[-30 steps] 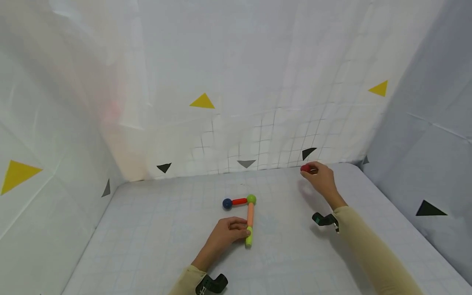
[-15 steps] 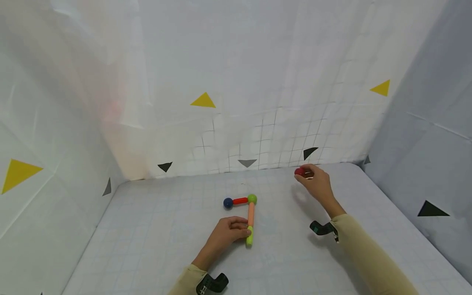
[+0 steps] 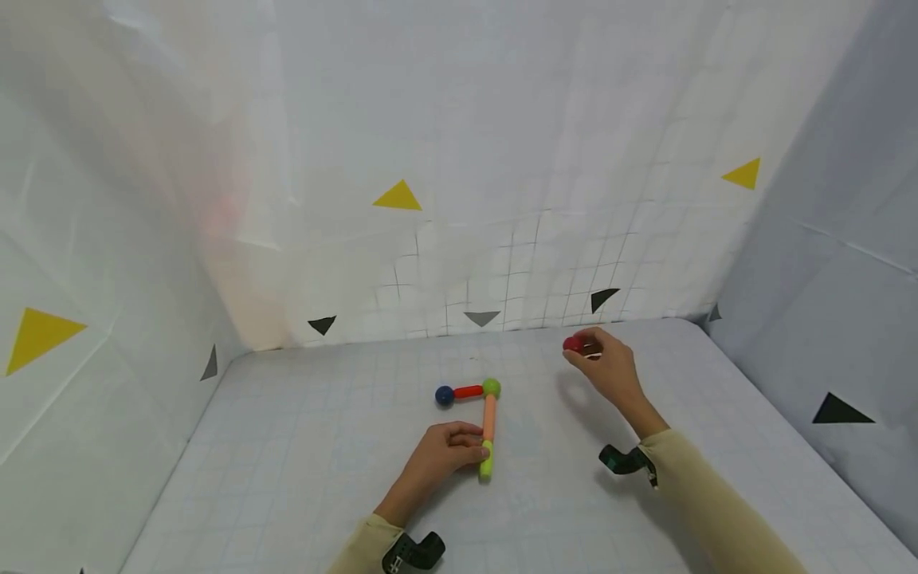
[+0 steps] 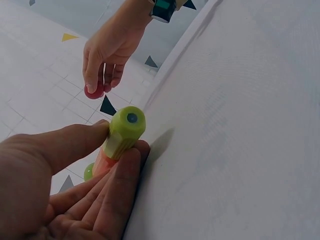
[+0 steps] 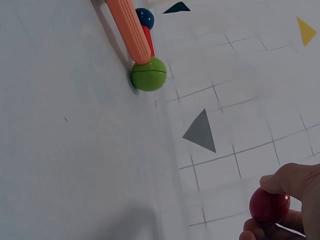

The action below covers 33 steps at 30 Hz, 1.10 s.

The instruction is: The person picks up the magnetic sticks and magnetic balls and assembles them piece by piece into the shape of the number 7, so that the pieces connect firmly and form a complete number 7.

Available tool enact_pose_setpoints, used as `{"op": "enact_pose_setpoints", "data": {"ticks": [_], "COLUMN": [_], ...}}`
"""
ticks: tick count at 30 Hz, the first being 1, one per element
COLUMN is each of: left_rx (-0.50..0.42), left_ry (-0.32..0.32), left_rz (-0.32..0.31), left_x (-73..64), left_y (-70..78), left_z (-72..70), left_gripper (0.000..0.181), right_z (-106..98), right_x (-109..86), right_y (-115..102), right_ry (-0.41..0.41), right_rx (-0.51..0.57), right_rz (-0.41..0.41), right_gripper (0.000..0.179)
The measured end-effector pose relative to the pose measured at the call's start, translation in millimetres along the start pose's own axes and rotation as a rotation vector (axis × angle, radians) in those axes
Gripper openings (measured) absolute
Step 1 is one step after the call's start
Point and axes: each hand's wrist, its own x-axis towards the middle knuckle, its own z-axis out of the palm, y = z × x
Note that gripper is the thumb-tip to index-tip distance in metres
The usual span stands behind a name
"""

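Note:
My left hand (image 3: 439, 462) pinches a yellow-green ridged rod (image 4: 122, 132) between thumb and fingers. That rod joins end to end with an orange rod (image 3: 489, 416), which meets a green ball (image 5: 148, 74) at its far end. From the green ball a red rod (image 3: 469, 391) runs left to a dark blue ball (image 3: 445, 395). In the head view the joined pieces form a corner shape on the table. My right hand (image 3: 610, 368) pinches a red ball (image 5: 270, 205) by thumb and fingertips, raised over the table to the right of the green ball.
The white table (image 3: 301, 446) has a straight back edge, with white sheeting (image 3: 502, 159) rising behind it and on both sides. Yellow, black and grey triangles mark the sheeting. A small dark camera is strapped to each wrist.
My right hand has moved left and slightly nearer, carrying the red ball toward the joined pieces. The left hand stays in place on the yellow-green rod.

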Motion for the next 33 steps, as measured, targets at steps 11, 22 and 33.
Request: {"op": "enact_pose_setpoints", "data": {"ticks": [11,22,33], "left_rx": [0.011,-0.013,-0.030], "left_ry": [0.002,-0.005,-0.010], "left_rz": [0.001,-0.012,0.008], "left_x": [1.4,2.4,-0.2], "left_y": [-0.3,-2.2,-0.6], "left_z": [-1.5,-2.2,-1.4], "left_gripper": [0.036,0.038,0.040], "right_z": [8.9,8.5,10.3], "right_x": [-24.9,-41.8,-56.1], "right_y": [-13.2,-22.6,-31.8], "right_ry": [-0.019,-0.039,-0.058], "right_rx": [0.041,0.078,0.094], "right_rz": [-0.026,-0.060,-0.060], "right_gripper": [0.038,0.034,0.033]}}
